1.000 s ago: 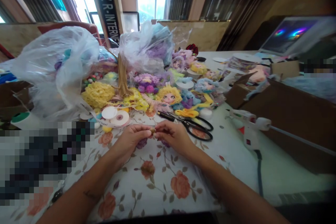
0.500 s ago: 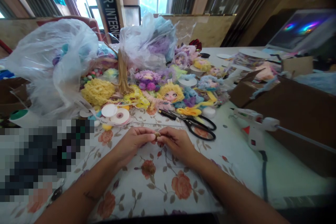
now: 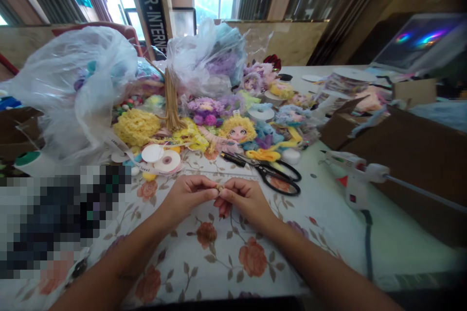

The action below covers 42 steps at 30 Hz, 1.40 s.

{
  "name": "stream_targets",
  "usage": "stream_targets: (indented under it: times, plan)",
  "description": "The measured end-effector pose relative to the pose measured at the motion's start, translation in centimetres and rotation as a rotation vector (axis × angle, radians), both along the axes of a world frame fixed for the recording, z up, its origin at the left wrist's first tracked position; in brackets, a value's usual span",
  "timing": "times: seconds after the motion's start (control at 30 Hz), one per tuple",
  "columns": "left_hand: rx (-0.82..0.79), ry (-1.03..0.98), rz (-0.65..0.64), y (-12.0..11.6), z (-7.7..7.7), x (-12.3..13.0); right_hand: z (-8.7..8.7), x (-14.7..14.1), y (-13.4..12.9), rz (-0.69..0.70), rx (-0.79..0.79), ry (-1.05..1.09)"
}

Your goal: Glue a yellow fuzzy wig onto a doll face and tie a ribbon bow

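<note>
1. Floral tablecloth (image 3: 182, 262): spread under the work; its near middle, below the hands, gives a flat working surface.
2. Cardboard box (image 3: 404, 170): right side, flaps raised. Pinkish material shows by the flaps; whether inside or behind cannot be told.
3. Left plastic bag (image 3: 87, 102): clear, bulging, on the far left. Turquoise and purple soft items show through the film.
4. Middle plastic bag (image 3: 197, 58): far centre; holds fluffy blue and purple material.
5. Left hand (image 3: 191, 194) and right hand (image 3: 248, 199): near centre, fingertips meeting, each pinching the same small piece between thumb and forefinger.
6. Black-handled scissors (image 3: 279, 177): lying just right of and beyond the right hand.
7. Small brownish piece (image 3: 219, 188): between both sets of fingertips, above the cloth; exact form too small to tell. Judgement: light, even pressure, gripping only its edges, should keep it visible and uncrushed.
</note>
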<state>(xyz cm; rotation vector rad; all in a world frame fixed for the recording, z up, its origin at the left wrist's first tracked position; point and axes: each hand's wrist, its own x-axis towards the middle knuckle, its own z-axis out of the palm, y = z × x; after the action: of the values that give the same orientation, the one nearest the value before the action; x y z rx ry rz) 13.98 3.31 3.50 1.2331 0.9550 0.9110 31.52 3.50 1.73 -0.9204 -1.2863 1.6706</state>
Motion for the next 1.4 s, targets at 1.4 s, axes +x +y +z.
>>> stream_targets:
  times: [1.4]
  plan:
    - [0.424, 0.238, 0.229, -0.6, -1.2, 1.4, 0.2, 0.1, 0.3, -0.219, 0.175, -0.175]
